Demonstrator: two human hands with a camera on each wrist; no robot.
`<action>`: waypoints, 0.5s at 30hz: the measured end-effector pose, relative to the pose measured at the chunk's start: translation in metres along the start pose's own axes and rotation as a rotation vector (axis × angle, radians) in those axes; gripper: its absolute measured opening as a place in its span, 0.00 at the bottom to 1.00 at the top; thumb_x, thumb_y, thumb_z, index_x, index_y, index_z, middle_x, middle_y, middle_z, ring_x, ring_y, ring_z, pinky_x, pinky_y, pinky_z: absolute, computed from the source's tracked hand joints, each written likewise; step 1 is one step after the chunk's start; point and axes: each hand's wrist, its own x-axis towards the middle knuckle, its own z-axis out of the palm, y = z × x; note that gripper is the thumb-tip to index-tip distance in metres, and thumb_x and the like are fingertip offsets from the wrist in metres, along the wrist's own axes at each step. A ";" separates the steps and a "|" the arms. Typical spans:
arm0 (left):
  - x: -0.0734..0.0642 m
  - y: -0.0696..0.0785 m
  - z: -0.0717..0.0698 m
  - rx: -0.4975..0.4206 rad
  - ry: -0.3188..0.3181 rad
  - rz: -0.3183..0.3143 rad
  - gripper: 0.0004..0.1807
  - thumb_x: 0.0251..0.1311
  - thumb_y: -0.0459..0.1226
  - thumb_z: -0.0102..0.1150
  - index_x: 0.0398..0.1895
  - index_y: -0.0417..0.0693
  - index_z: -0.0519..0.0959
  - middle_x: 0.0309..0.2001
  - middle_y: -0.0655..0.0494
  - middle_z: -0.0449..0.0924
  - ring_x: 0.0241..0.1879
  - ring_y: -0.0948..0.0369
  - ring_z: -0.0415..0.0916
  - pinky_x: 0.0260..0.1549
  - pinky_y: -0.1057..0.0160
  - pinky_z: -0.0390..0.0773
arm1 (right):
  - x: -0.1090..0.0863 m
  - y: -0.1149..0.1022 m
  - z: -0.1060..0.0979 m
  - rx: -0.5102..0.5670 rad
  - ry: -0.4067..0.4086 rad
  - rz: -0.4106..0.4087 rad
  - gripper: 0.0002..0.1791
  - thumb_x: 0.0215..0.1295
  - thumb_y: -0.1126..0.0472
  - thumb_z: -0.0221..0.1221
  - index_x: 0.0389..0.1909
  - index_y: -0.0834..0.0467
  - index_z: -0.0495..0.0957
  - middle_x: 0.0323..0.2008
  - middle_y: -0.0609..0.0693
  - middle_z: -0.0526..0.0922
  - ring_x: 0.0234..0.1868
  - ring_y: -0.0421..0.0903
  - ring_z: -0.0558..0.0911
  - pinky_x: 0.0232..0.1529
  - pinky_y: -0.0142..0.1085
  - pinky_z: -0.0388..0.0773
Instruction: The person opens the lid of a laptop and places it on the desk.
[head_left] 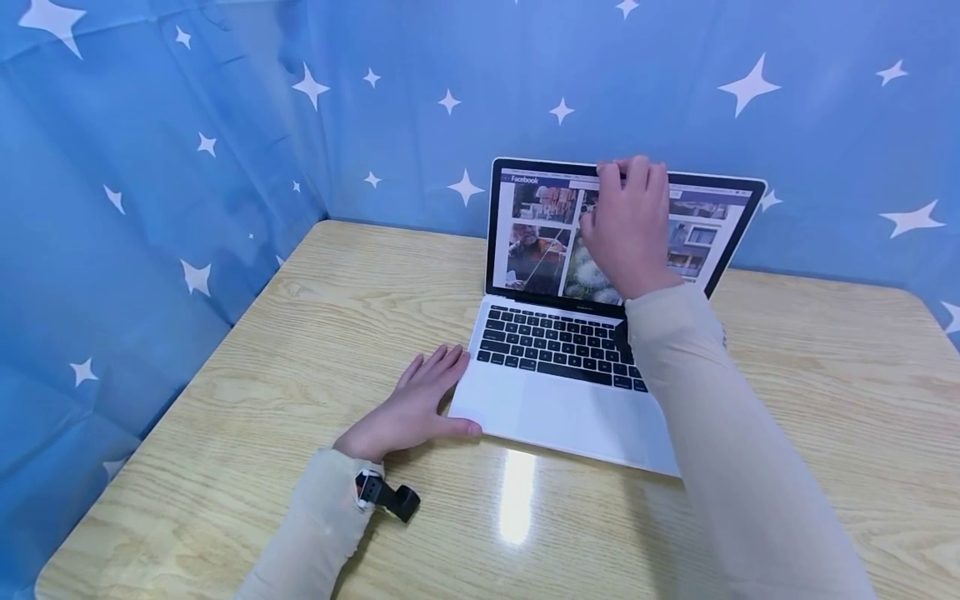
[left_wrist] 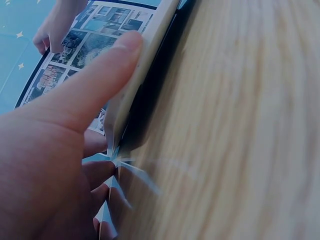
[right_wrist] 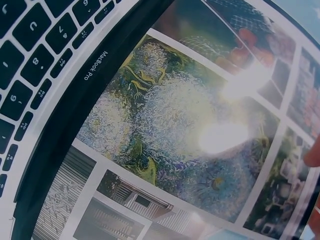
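Observation:
A silver laptop [head_left: 555, 412] stands unfolded on the table, its screen [head_left: 540, 258] lit with a page of photos under the word Facebook. My right hand [head_left: 630, 225] holds the top edge of the screen near its middle, fingers hooked over the rim. The right wrist view looks closely at the screen's photos [right_wrist: 170, 115], with a bit of fingers [right_wrist: 314, 155] at the right border. My left hand [head_left: 412, 404] rests at the laptop's near left corner. Its fingers lie straight by the left side, and its thumb [left_wrist: 107, 65] touches the front edge.
The pale wooden table [head_left: 247, 400] spreads out on both sides of the laptop. A blue curtain [head_left: 405, 125] with white stars hangs behind and to the left. A black strap device [head_left: 390, 496] sits on my left wrist.

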 end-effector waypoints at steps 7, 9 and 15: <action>0.000 -0.001 0.001 -0.001 0.004 -0.001 0.56 0.42 0.67 0.54 0.69 0.49 0.45 0.70 0.53 0.39 0.68 0.57 0.30 0.62 0.53 0.30 | 0.001 0.000 0.002 0.011 -0.020 0.016 0.26 0.58 0.61 0.53 0.58 0.64 0.61 0.51 0.61 0.60 0.49 0.57 0.58 0.51 0.48 0.55; -0.001 -0.001 0.002 0.000 0.006 0.004 0.56 0.42 0.66 0.54 0.69 0.49 0.45 0.70 0.53 0.39 0.68 0.57 0.30 0.62 0.52 0.30 | 0.002 0.000 0.002 0.009 -0.029 0.021 0.27 0.58 0.60 0.52 0.59 0.64 0.60 0.51 0.61 0.60 0.50 0.57 0.57 0.51 0.48 0.55; -0.001 -0.002 0.001 0.003 0.006 0.003 0.56 0.42 0.67 0.53 0.70 0.49 0.44 0.70 0.54 0.40 0.68 0.57 0.30 0.62 0.53 0.30 | 0.004 0.000 0.003 -0.006 -0.054 0.036 0.28 0.59 0.59 0.52 0.60 0.63 0.59 0.52 0.62 0.60 0.50 0.57 0.57 0.51 0.48 0.55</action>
